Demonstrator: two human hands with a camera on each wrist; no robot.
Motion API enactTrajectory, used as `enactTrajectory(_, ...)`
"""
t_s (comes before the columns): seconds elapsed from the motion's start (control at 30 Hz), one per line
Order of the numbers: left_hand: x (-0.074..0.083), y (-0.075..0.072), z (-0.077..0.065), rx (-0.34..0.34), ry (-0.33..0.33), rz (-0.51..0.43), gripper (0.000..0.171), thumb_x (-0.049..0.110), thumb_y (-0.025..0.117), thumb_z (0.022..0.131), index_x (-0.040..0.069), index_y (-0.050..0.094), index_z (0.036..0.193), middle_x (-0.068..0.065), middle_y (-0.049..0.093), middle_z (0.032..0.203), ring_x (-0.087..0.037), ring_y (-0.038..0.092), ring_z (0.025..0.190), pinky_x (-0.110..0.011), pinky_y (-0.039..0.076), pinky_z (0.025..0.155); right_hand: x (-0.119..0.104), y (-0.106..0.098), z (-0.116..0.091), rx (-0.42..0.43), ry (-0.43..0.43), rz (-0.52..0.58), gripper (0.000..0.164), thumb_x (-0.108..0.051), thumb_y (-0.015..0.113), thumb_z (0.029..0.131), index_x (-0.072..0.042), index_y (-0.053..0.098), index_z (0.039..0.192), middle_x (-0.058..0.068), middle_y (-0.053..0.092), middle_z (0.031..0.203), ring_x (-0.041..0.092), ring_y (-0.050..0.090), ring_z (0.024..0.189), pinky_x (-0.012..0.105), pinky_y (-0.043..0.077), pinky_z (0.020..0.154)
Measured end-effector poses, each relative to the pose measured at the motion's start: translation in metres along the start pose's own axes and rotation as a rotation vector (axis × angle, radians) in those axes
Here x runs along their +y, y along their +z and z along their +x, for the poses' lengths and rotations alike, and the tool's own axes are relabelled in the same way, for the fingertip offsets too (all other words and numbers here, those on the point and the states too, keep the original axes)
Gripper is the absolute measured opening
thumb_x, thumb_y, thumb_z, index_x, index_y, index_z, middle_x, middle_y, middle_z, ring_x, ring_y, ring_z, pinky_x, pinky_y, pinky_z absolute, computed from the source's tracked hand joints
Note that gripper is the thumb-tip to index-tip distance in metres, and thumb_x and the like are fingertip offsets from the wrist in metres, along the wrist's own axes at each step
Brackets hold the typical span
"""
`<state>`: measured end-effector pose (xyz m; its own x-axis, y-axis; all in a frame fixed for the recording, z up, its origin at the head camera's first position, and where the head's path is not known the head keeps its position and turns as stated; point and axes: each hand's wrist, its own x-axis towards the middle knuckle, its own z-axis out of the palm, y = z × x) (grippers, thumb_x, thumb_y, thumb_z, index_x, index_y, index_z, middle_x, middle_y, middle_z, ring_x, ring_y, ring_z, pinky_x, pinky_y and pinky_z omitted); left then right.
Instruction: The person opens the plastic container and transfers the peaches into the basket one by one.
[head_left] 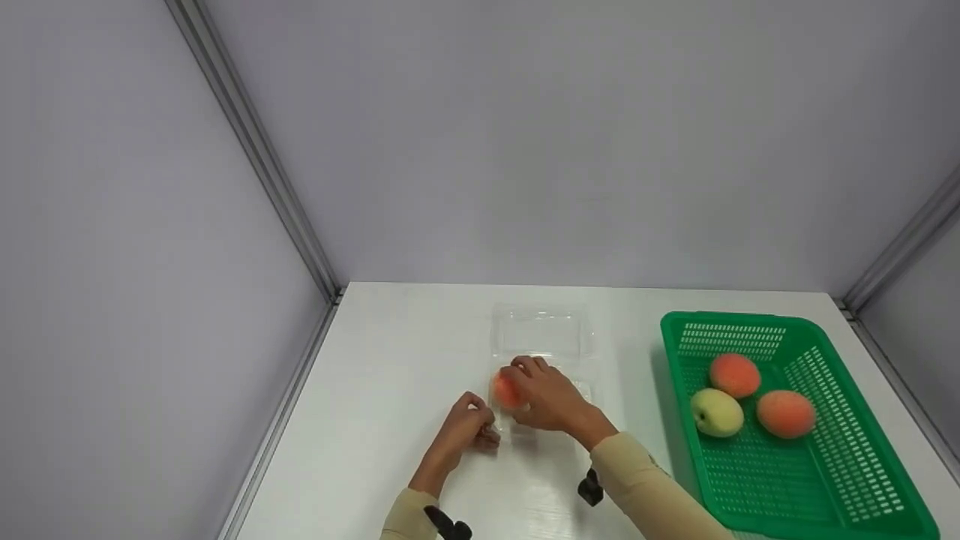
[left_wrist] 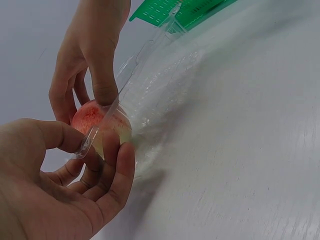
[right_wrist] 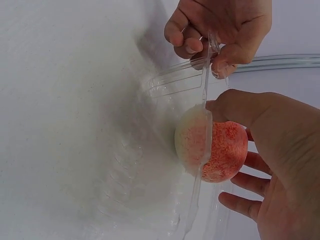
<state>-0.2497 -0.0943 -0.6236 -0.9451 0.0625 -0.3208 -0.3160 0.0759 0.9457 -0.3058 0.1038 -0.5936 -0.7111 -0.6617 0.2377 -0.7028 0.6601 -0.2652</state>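
A clear plastic clamshell container (head_left: 541, 334) lies on the white table with its lid folded back toward the wall. My left hand (head_left: 466, 427) pinches the near left corner of its rim (left_wrist: 89, 142) between thumb and fingers. Inside the container's left part sits a red and pale peach (right_wrist: 227, 155), partly below the rim. My right hand (head_left: 551, 397) reaches over the container and holds this peach from above, the thumb on the near side and the fingers around the far side. In the head view, the right hand hides much of the container's base.
To the right stands a green plastic basket (head_left: 686, 450) with perforated walls. It holds two red peaches (head_left: 735, 375) and a pale yellow-green peach (head_left: 717, 412). Grey walls (head_left: 570, 150) enclose the white table (head_left: 390, 360) at the back and both sides.
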Motion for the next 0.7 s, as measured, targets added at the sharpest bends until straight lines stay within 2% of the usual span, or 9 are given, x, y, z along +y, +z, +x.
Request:
enactTrajectory(0.2, 0.0000, 0.0003, 0.0003, -0.016, 0.000, -0.025, 0.016, 0.010, 0.056, 0.090, 0.009, 0.045, 0.102, -0.017, 0.072, 0.085, -0.020, 0.076, 0.072, -0.038, 0.070, 0.070, -0.0003, 0.0018, -0.0006, -0.025, 0.021, -0.019, 0.068, -0.024, 0.092, 0.080, -0.009, 0.059, 0.138, 0.013, 0.058, 0.136, 0.033, 0.060, 0.121, 0.049, 0.060, 0.104)
enactTrajectory(0.5, -0.0007, -0.0013, -0.0006, -0.027, 0.001, -0.049, 0.017, 0.010, 0.055, 0.091, 0.009, 0.045, 0.105, -0.019, 0.074, 0.088, -0.022, 0.077, 0.074, -0.041, 0.070, 0.073, -0.0076, 0.0037, 0.0006, -0.057, 0.073, 0.027, 0.061, -0.019, 0.087, 0.086, -0.008, 0.056, 0.138, 0.016, 0.059, 0.139, 0.036, 0.062, 0.118, 0.054, 0.062, 0.101)
enactTrajectory(0.7, -0.0014, -0.0012, -0.0013, -0.029, -0.010, -0.053, 0.019, 0.010, 0.056, 0.090, 0.009, 0.046, 0.106, -0.016, 0.074, 0.085, -0.020, 0.077, 0.073, -0.037, 0.070, 0.072, -0.0090, 0.0091, 0.0005, -0.070, 0.102, 0.054, 0.055, -0.015, 0.082, 0.089, -0.008, 0.054, 0.135, 0.015, 0.059, 0.137, 0.036, 0.064, 0.112, 0.053, 0.065, 0.090)
